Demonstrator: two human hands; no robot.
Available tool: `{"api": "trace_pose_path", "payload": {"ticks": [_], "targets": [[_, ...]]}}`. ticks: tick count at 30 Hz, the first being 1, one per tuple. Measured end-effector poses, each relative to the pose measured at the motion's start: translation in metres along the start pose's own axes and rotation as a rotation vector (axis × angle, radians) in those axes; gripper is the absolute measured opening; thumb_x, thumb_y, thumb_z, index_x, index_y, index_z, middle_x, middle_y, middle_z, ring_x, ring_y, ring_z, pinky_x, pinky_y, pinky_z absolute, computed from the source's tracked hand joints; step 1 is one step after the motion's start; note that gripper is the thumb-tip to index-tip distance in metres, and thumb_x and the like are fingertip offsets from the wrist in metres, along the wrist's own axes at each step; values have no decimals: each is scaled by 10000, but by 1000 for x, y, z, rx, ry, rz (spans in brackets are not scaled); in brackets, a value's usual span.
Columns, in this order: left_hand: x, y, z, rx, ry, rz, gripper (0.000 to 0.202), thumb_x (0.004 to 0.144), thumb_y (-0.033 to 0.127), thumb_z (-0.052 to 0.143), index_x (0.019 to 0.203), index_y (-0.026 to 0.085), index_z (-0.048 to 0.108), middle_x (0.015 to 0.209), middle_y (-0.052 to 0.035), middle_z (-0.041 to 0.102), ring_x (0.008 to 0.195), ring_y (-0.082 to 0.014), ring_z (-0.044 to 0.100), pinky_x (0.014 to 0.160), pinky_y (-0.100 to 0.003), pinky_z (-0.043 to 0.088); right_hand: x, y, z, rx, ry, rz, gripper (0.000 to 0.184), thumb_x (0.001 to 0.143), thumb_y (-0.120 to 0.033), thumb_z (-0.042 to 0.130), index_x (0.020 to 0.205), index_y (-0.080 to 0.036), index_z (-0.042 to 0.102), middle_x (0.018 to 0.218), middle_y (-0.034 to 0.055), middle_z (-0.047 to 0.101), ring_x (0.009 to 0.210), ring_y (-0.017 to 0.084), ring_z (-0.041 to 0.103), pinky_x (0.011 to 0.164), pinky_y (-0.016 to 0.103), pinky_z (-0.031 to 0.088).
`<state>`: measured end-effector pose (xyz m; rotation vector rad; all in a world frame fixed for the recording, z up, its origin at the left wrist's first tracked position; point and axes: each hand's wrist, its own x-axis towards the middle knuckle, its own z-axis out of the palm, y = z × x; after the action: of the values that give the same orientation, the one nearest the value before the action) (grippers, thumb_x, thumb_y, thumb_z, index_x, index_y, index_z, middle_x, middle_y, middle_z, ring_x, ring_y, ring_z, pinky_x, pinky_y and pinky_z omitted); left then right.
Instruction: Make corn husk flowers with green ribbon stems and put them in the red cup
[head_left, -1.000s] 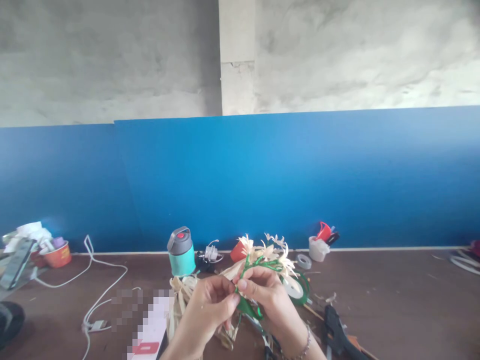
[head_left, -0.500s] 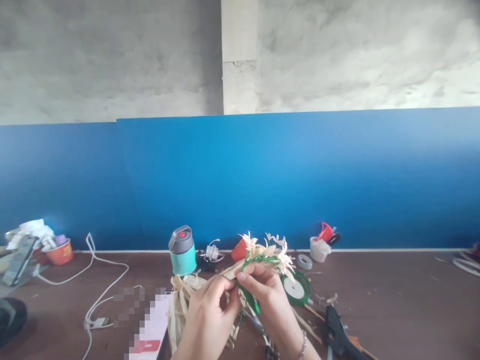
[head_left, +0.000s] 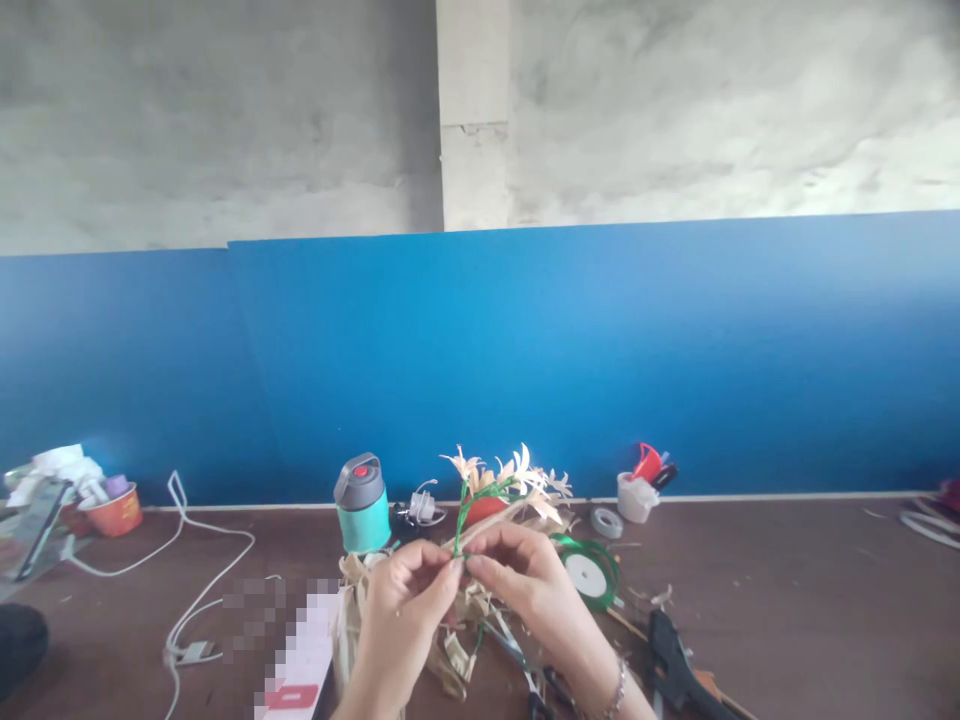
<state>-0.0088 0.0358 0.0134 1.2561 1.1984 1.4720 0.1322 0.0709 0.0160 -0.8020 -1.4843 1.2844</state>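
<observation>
A sprig of small cream paper-like flowers [head_left: 514, 475] on green-wrapped stems rises above my hands at the bottom centre. My left hand [head_left: 405, 600] and my right hand [head_left: 517, 580] meet fingertip to fingertip and both pinch the green stem at its base. A thin green strand hangs down between the hands. Pale dried strips [head_left: 360, 600] lie in a heap on the brown table [head_left: 787, 600] just under my left hand. A spool of green ribbon [head_left: 589, 572] lies right of my right hand. A bracelet circles my right wrist.
A teal bottle with a grey lid [head_left: 361, 504] stands behind my hands, by a red cup [head_left: 484, 508]. A white cup with red tools [head_left: 639, 488] and a tape roll [head_left: 605, 522] sit right. A black glue gun [head_left: 675, 675] lies near right. White cable [head_left: 202, 580] and an orange bowl [head_left: 114, 508] are left.
The flower sprig has swung from lying rightward to standing more upright. My fingertips have shifted from the green ribbon to the stem's base.
</observation>
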Motion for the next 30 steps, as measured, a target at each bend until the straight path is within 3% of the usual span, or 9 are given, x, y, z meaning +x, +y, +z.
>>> {"api": "trace_pose_path", "payload": {"ticks": [3, 6, 14, 18, 24, 27, 30], "targets": [[0, 2, 0, -8, 17, 12, 221, 704, 365, 670, 649, 151, 652, 515, 11, 558, 493, -107, 477, 469, -192, 376, -2, -3, -1, -205, 56, -64, 166, 751, -303, 646, 726, -143, 681, 674, 36, 636, 646, 157, 538, 593, 259, 410], [1, 4, 1, -25, 27, 101, 176, 714, 328, 678, 647, 166, 662, 662, -5, 606, 636, -132, 520, 580, -204, 406, -5, -5, 1, -239, 78, -78, 152, 760, -281, 627, 689, -150, 657, 626, 12, 602, 597, 139, 502, 556, 246, 381], [3, 3, -5, -247, -20, -91, 224, 690, 360, 715, 632, 154, 650, 602, -2, 589, 608, -137, 529, 589, -234, 408, -4, -5, 6, 271, -9, 148, 177, 675, -301, 736, 682, -164, 625, 601, -26, 553, 526, 84, 417, 480, 198, 296], [3, 1, -8, -251, -28, -108, 202, 697, 342, 716, 662, 151, 662, 627, -9, 601, 624, -133, 533, 604, -233, 407, -6, -3, 7, 315, 96, 267, 205, 704, -385, 708, 738, -184, 687, 591, -20, 558, 528, 97, 424, 464, 202, 292], [3, 3, -8, -247, 24, -86, 202, 690, 328, 722, 644, 140, 667, 588, 1, 584, 592, -113, 509, 582, -218, 393, -5, -7, 8, 311, 8, 155, 219, 673, -358, 745, 666, -159, 654, 593, -17, 581, 603, 115, 489, 580, 220, 349], [3, 1, -6, -312, 90, -90, 213, 653, 326, 746, 601, 144, 648, 537, 12, 559, 550, -109, 494, 541, -216, 382, -4, -8, 8, 320, 48, 172, 221, 595, -303, 791, 636, -141, 646, 585, -10, 596, 541, 92, 450, 522, 210, 308], [3, -2, -6, -347, 140, -88, 204, 616, 318, 767, 619, 146, 658, 538, 8, 570, 542, -117, 501, 536, -227, 391, -3, -3, 9, 364, 38, 246, 209, 565, -265, 789, 613, -142, 626, 486, -47, 516, 429, 52, 321, 427, 203, 184]]}}
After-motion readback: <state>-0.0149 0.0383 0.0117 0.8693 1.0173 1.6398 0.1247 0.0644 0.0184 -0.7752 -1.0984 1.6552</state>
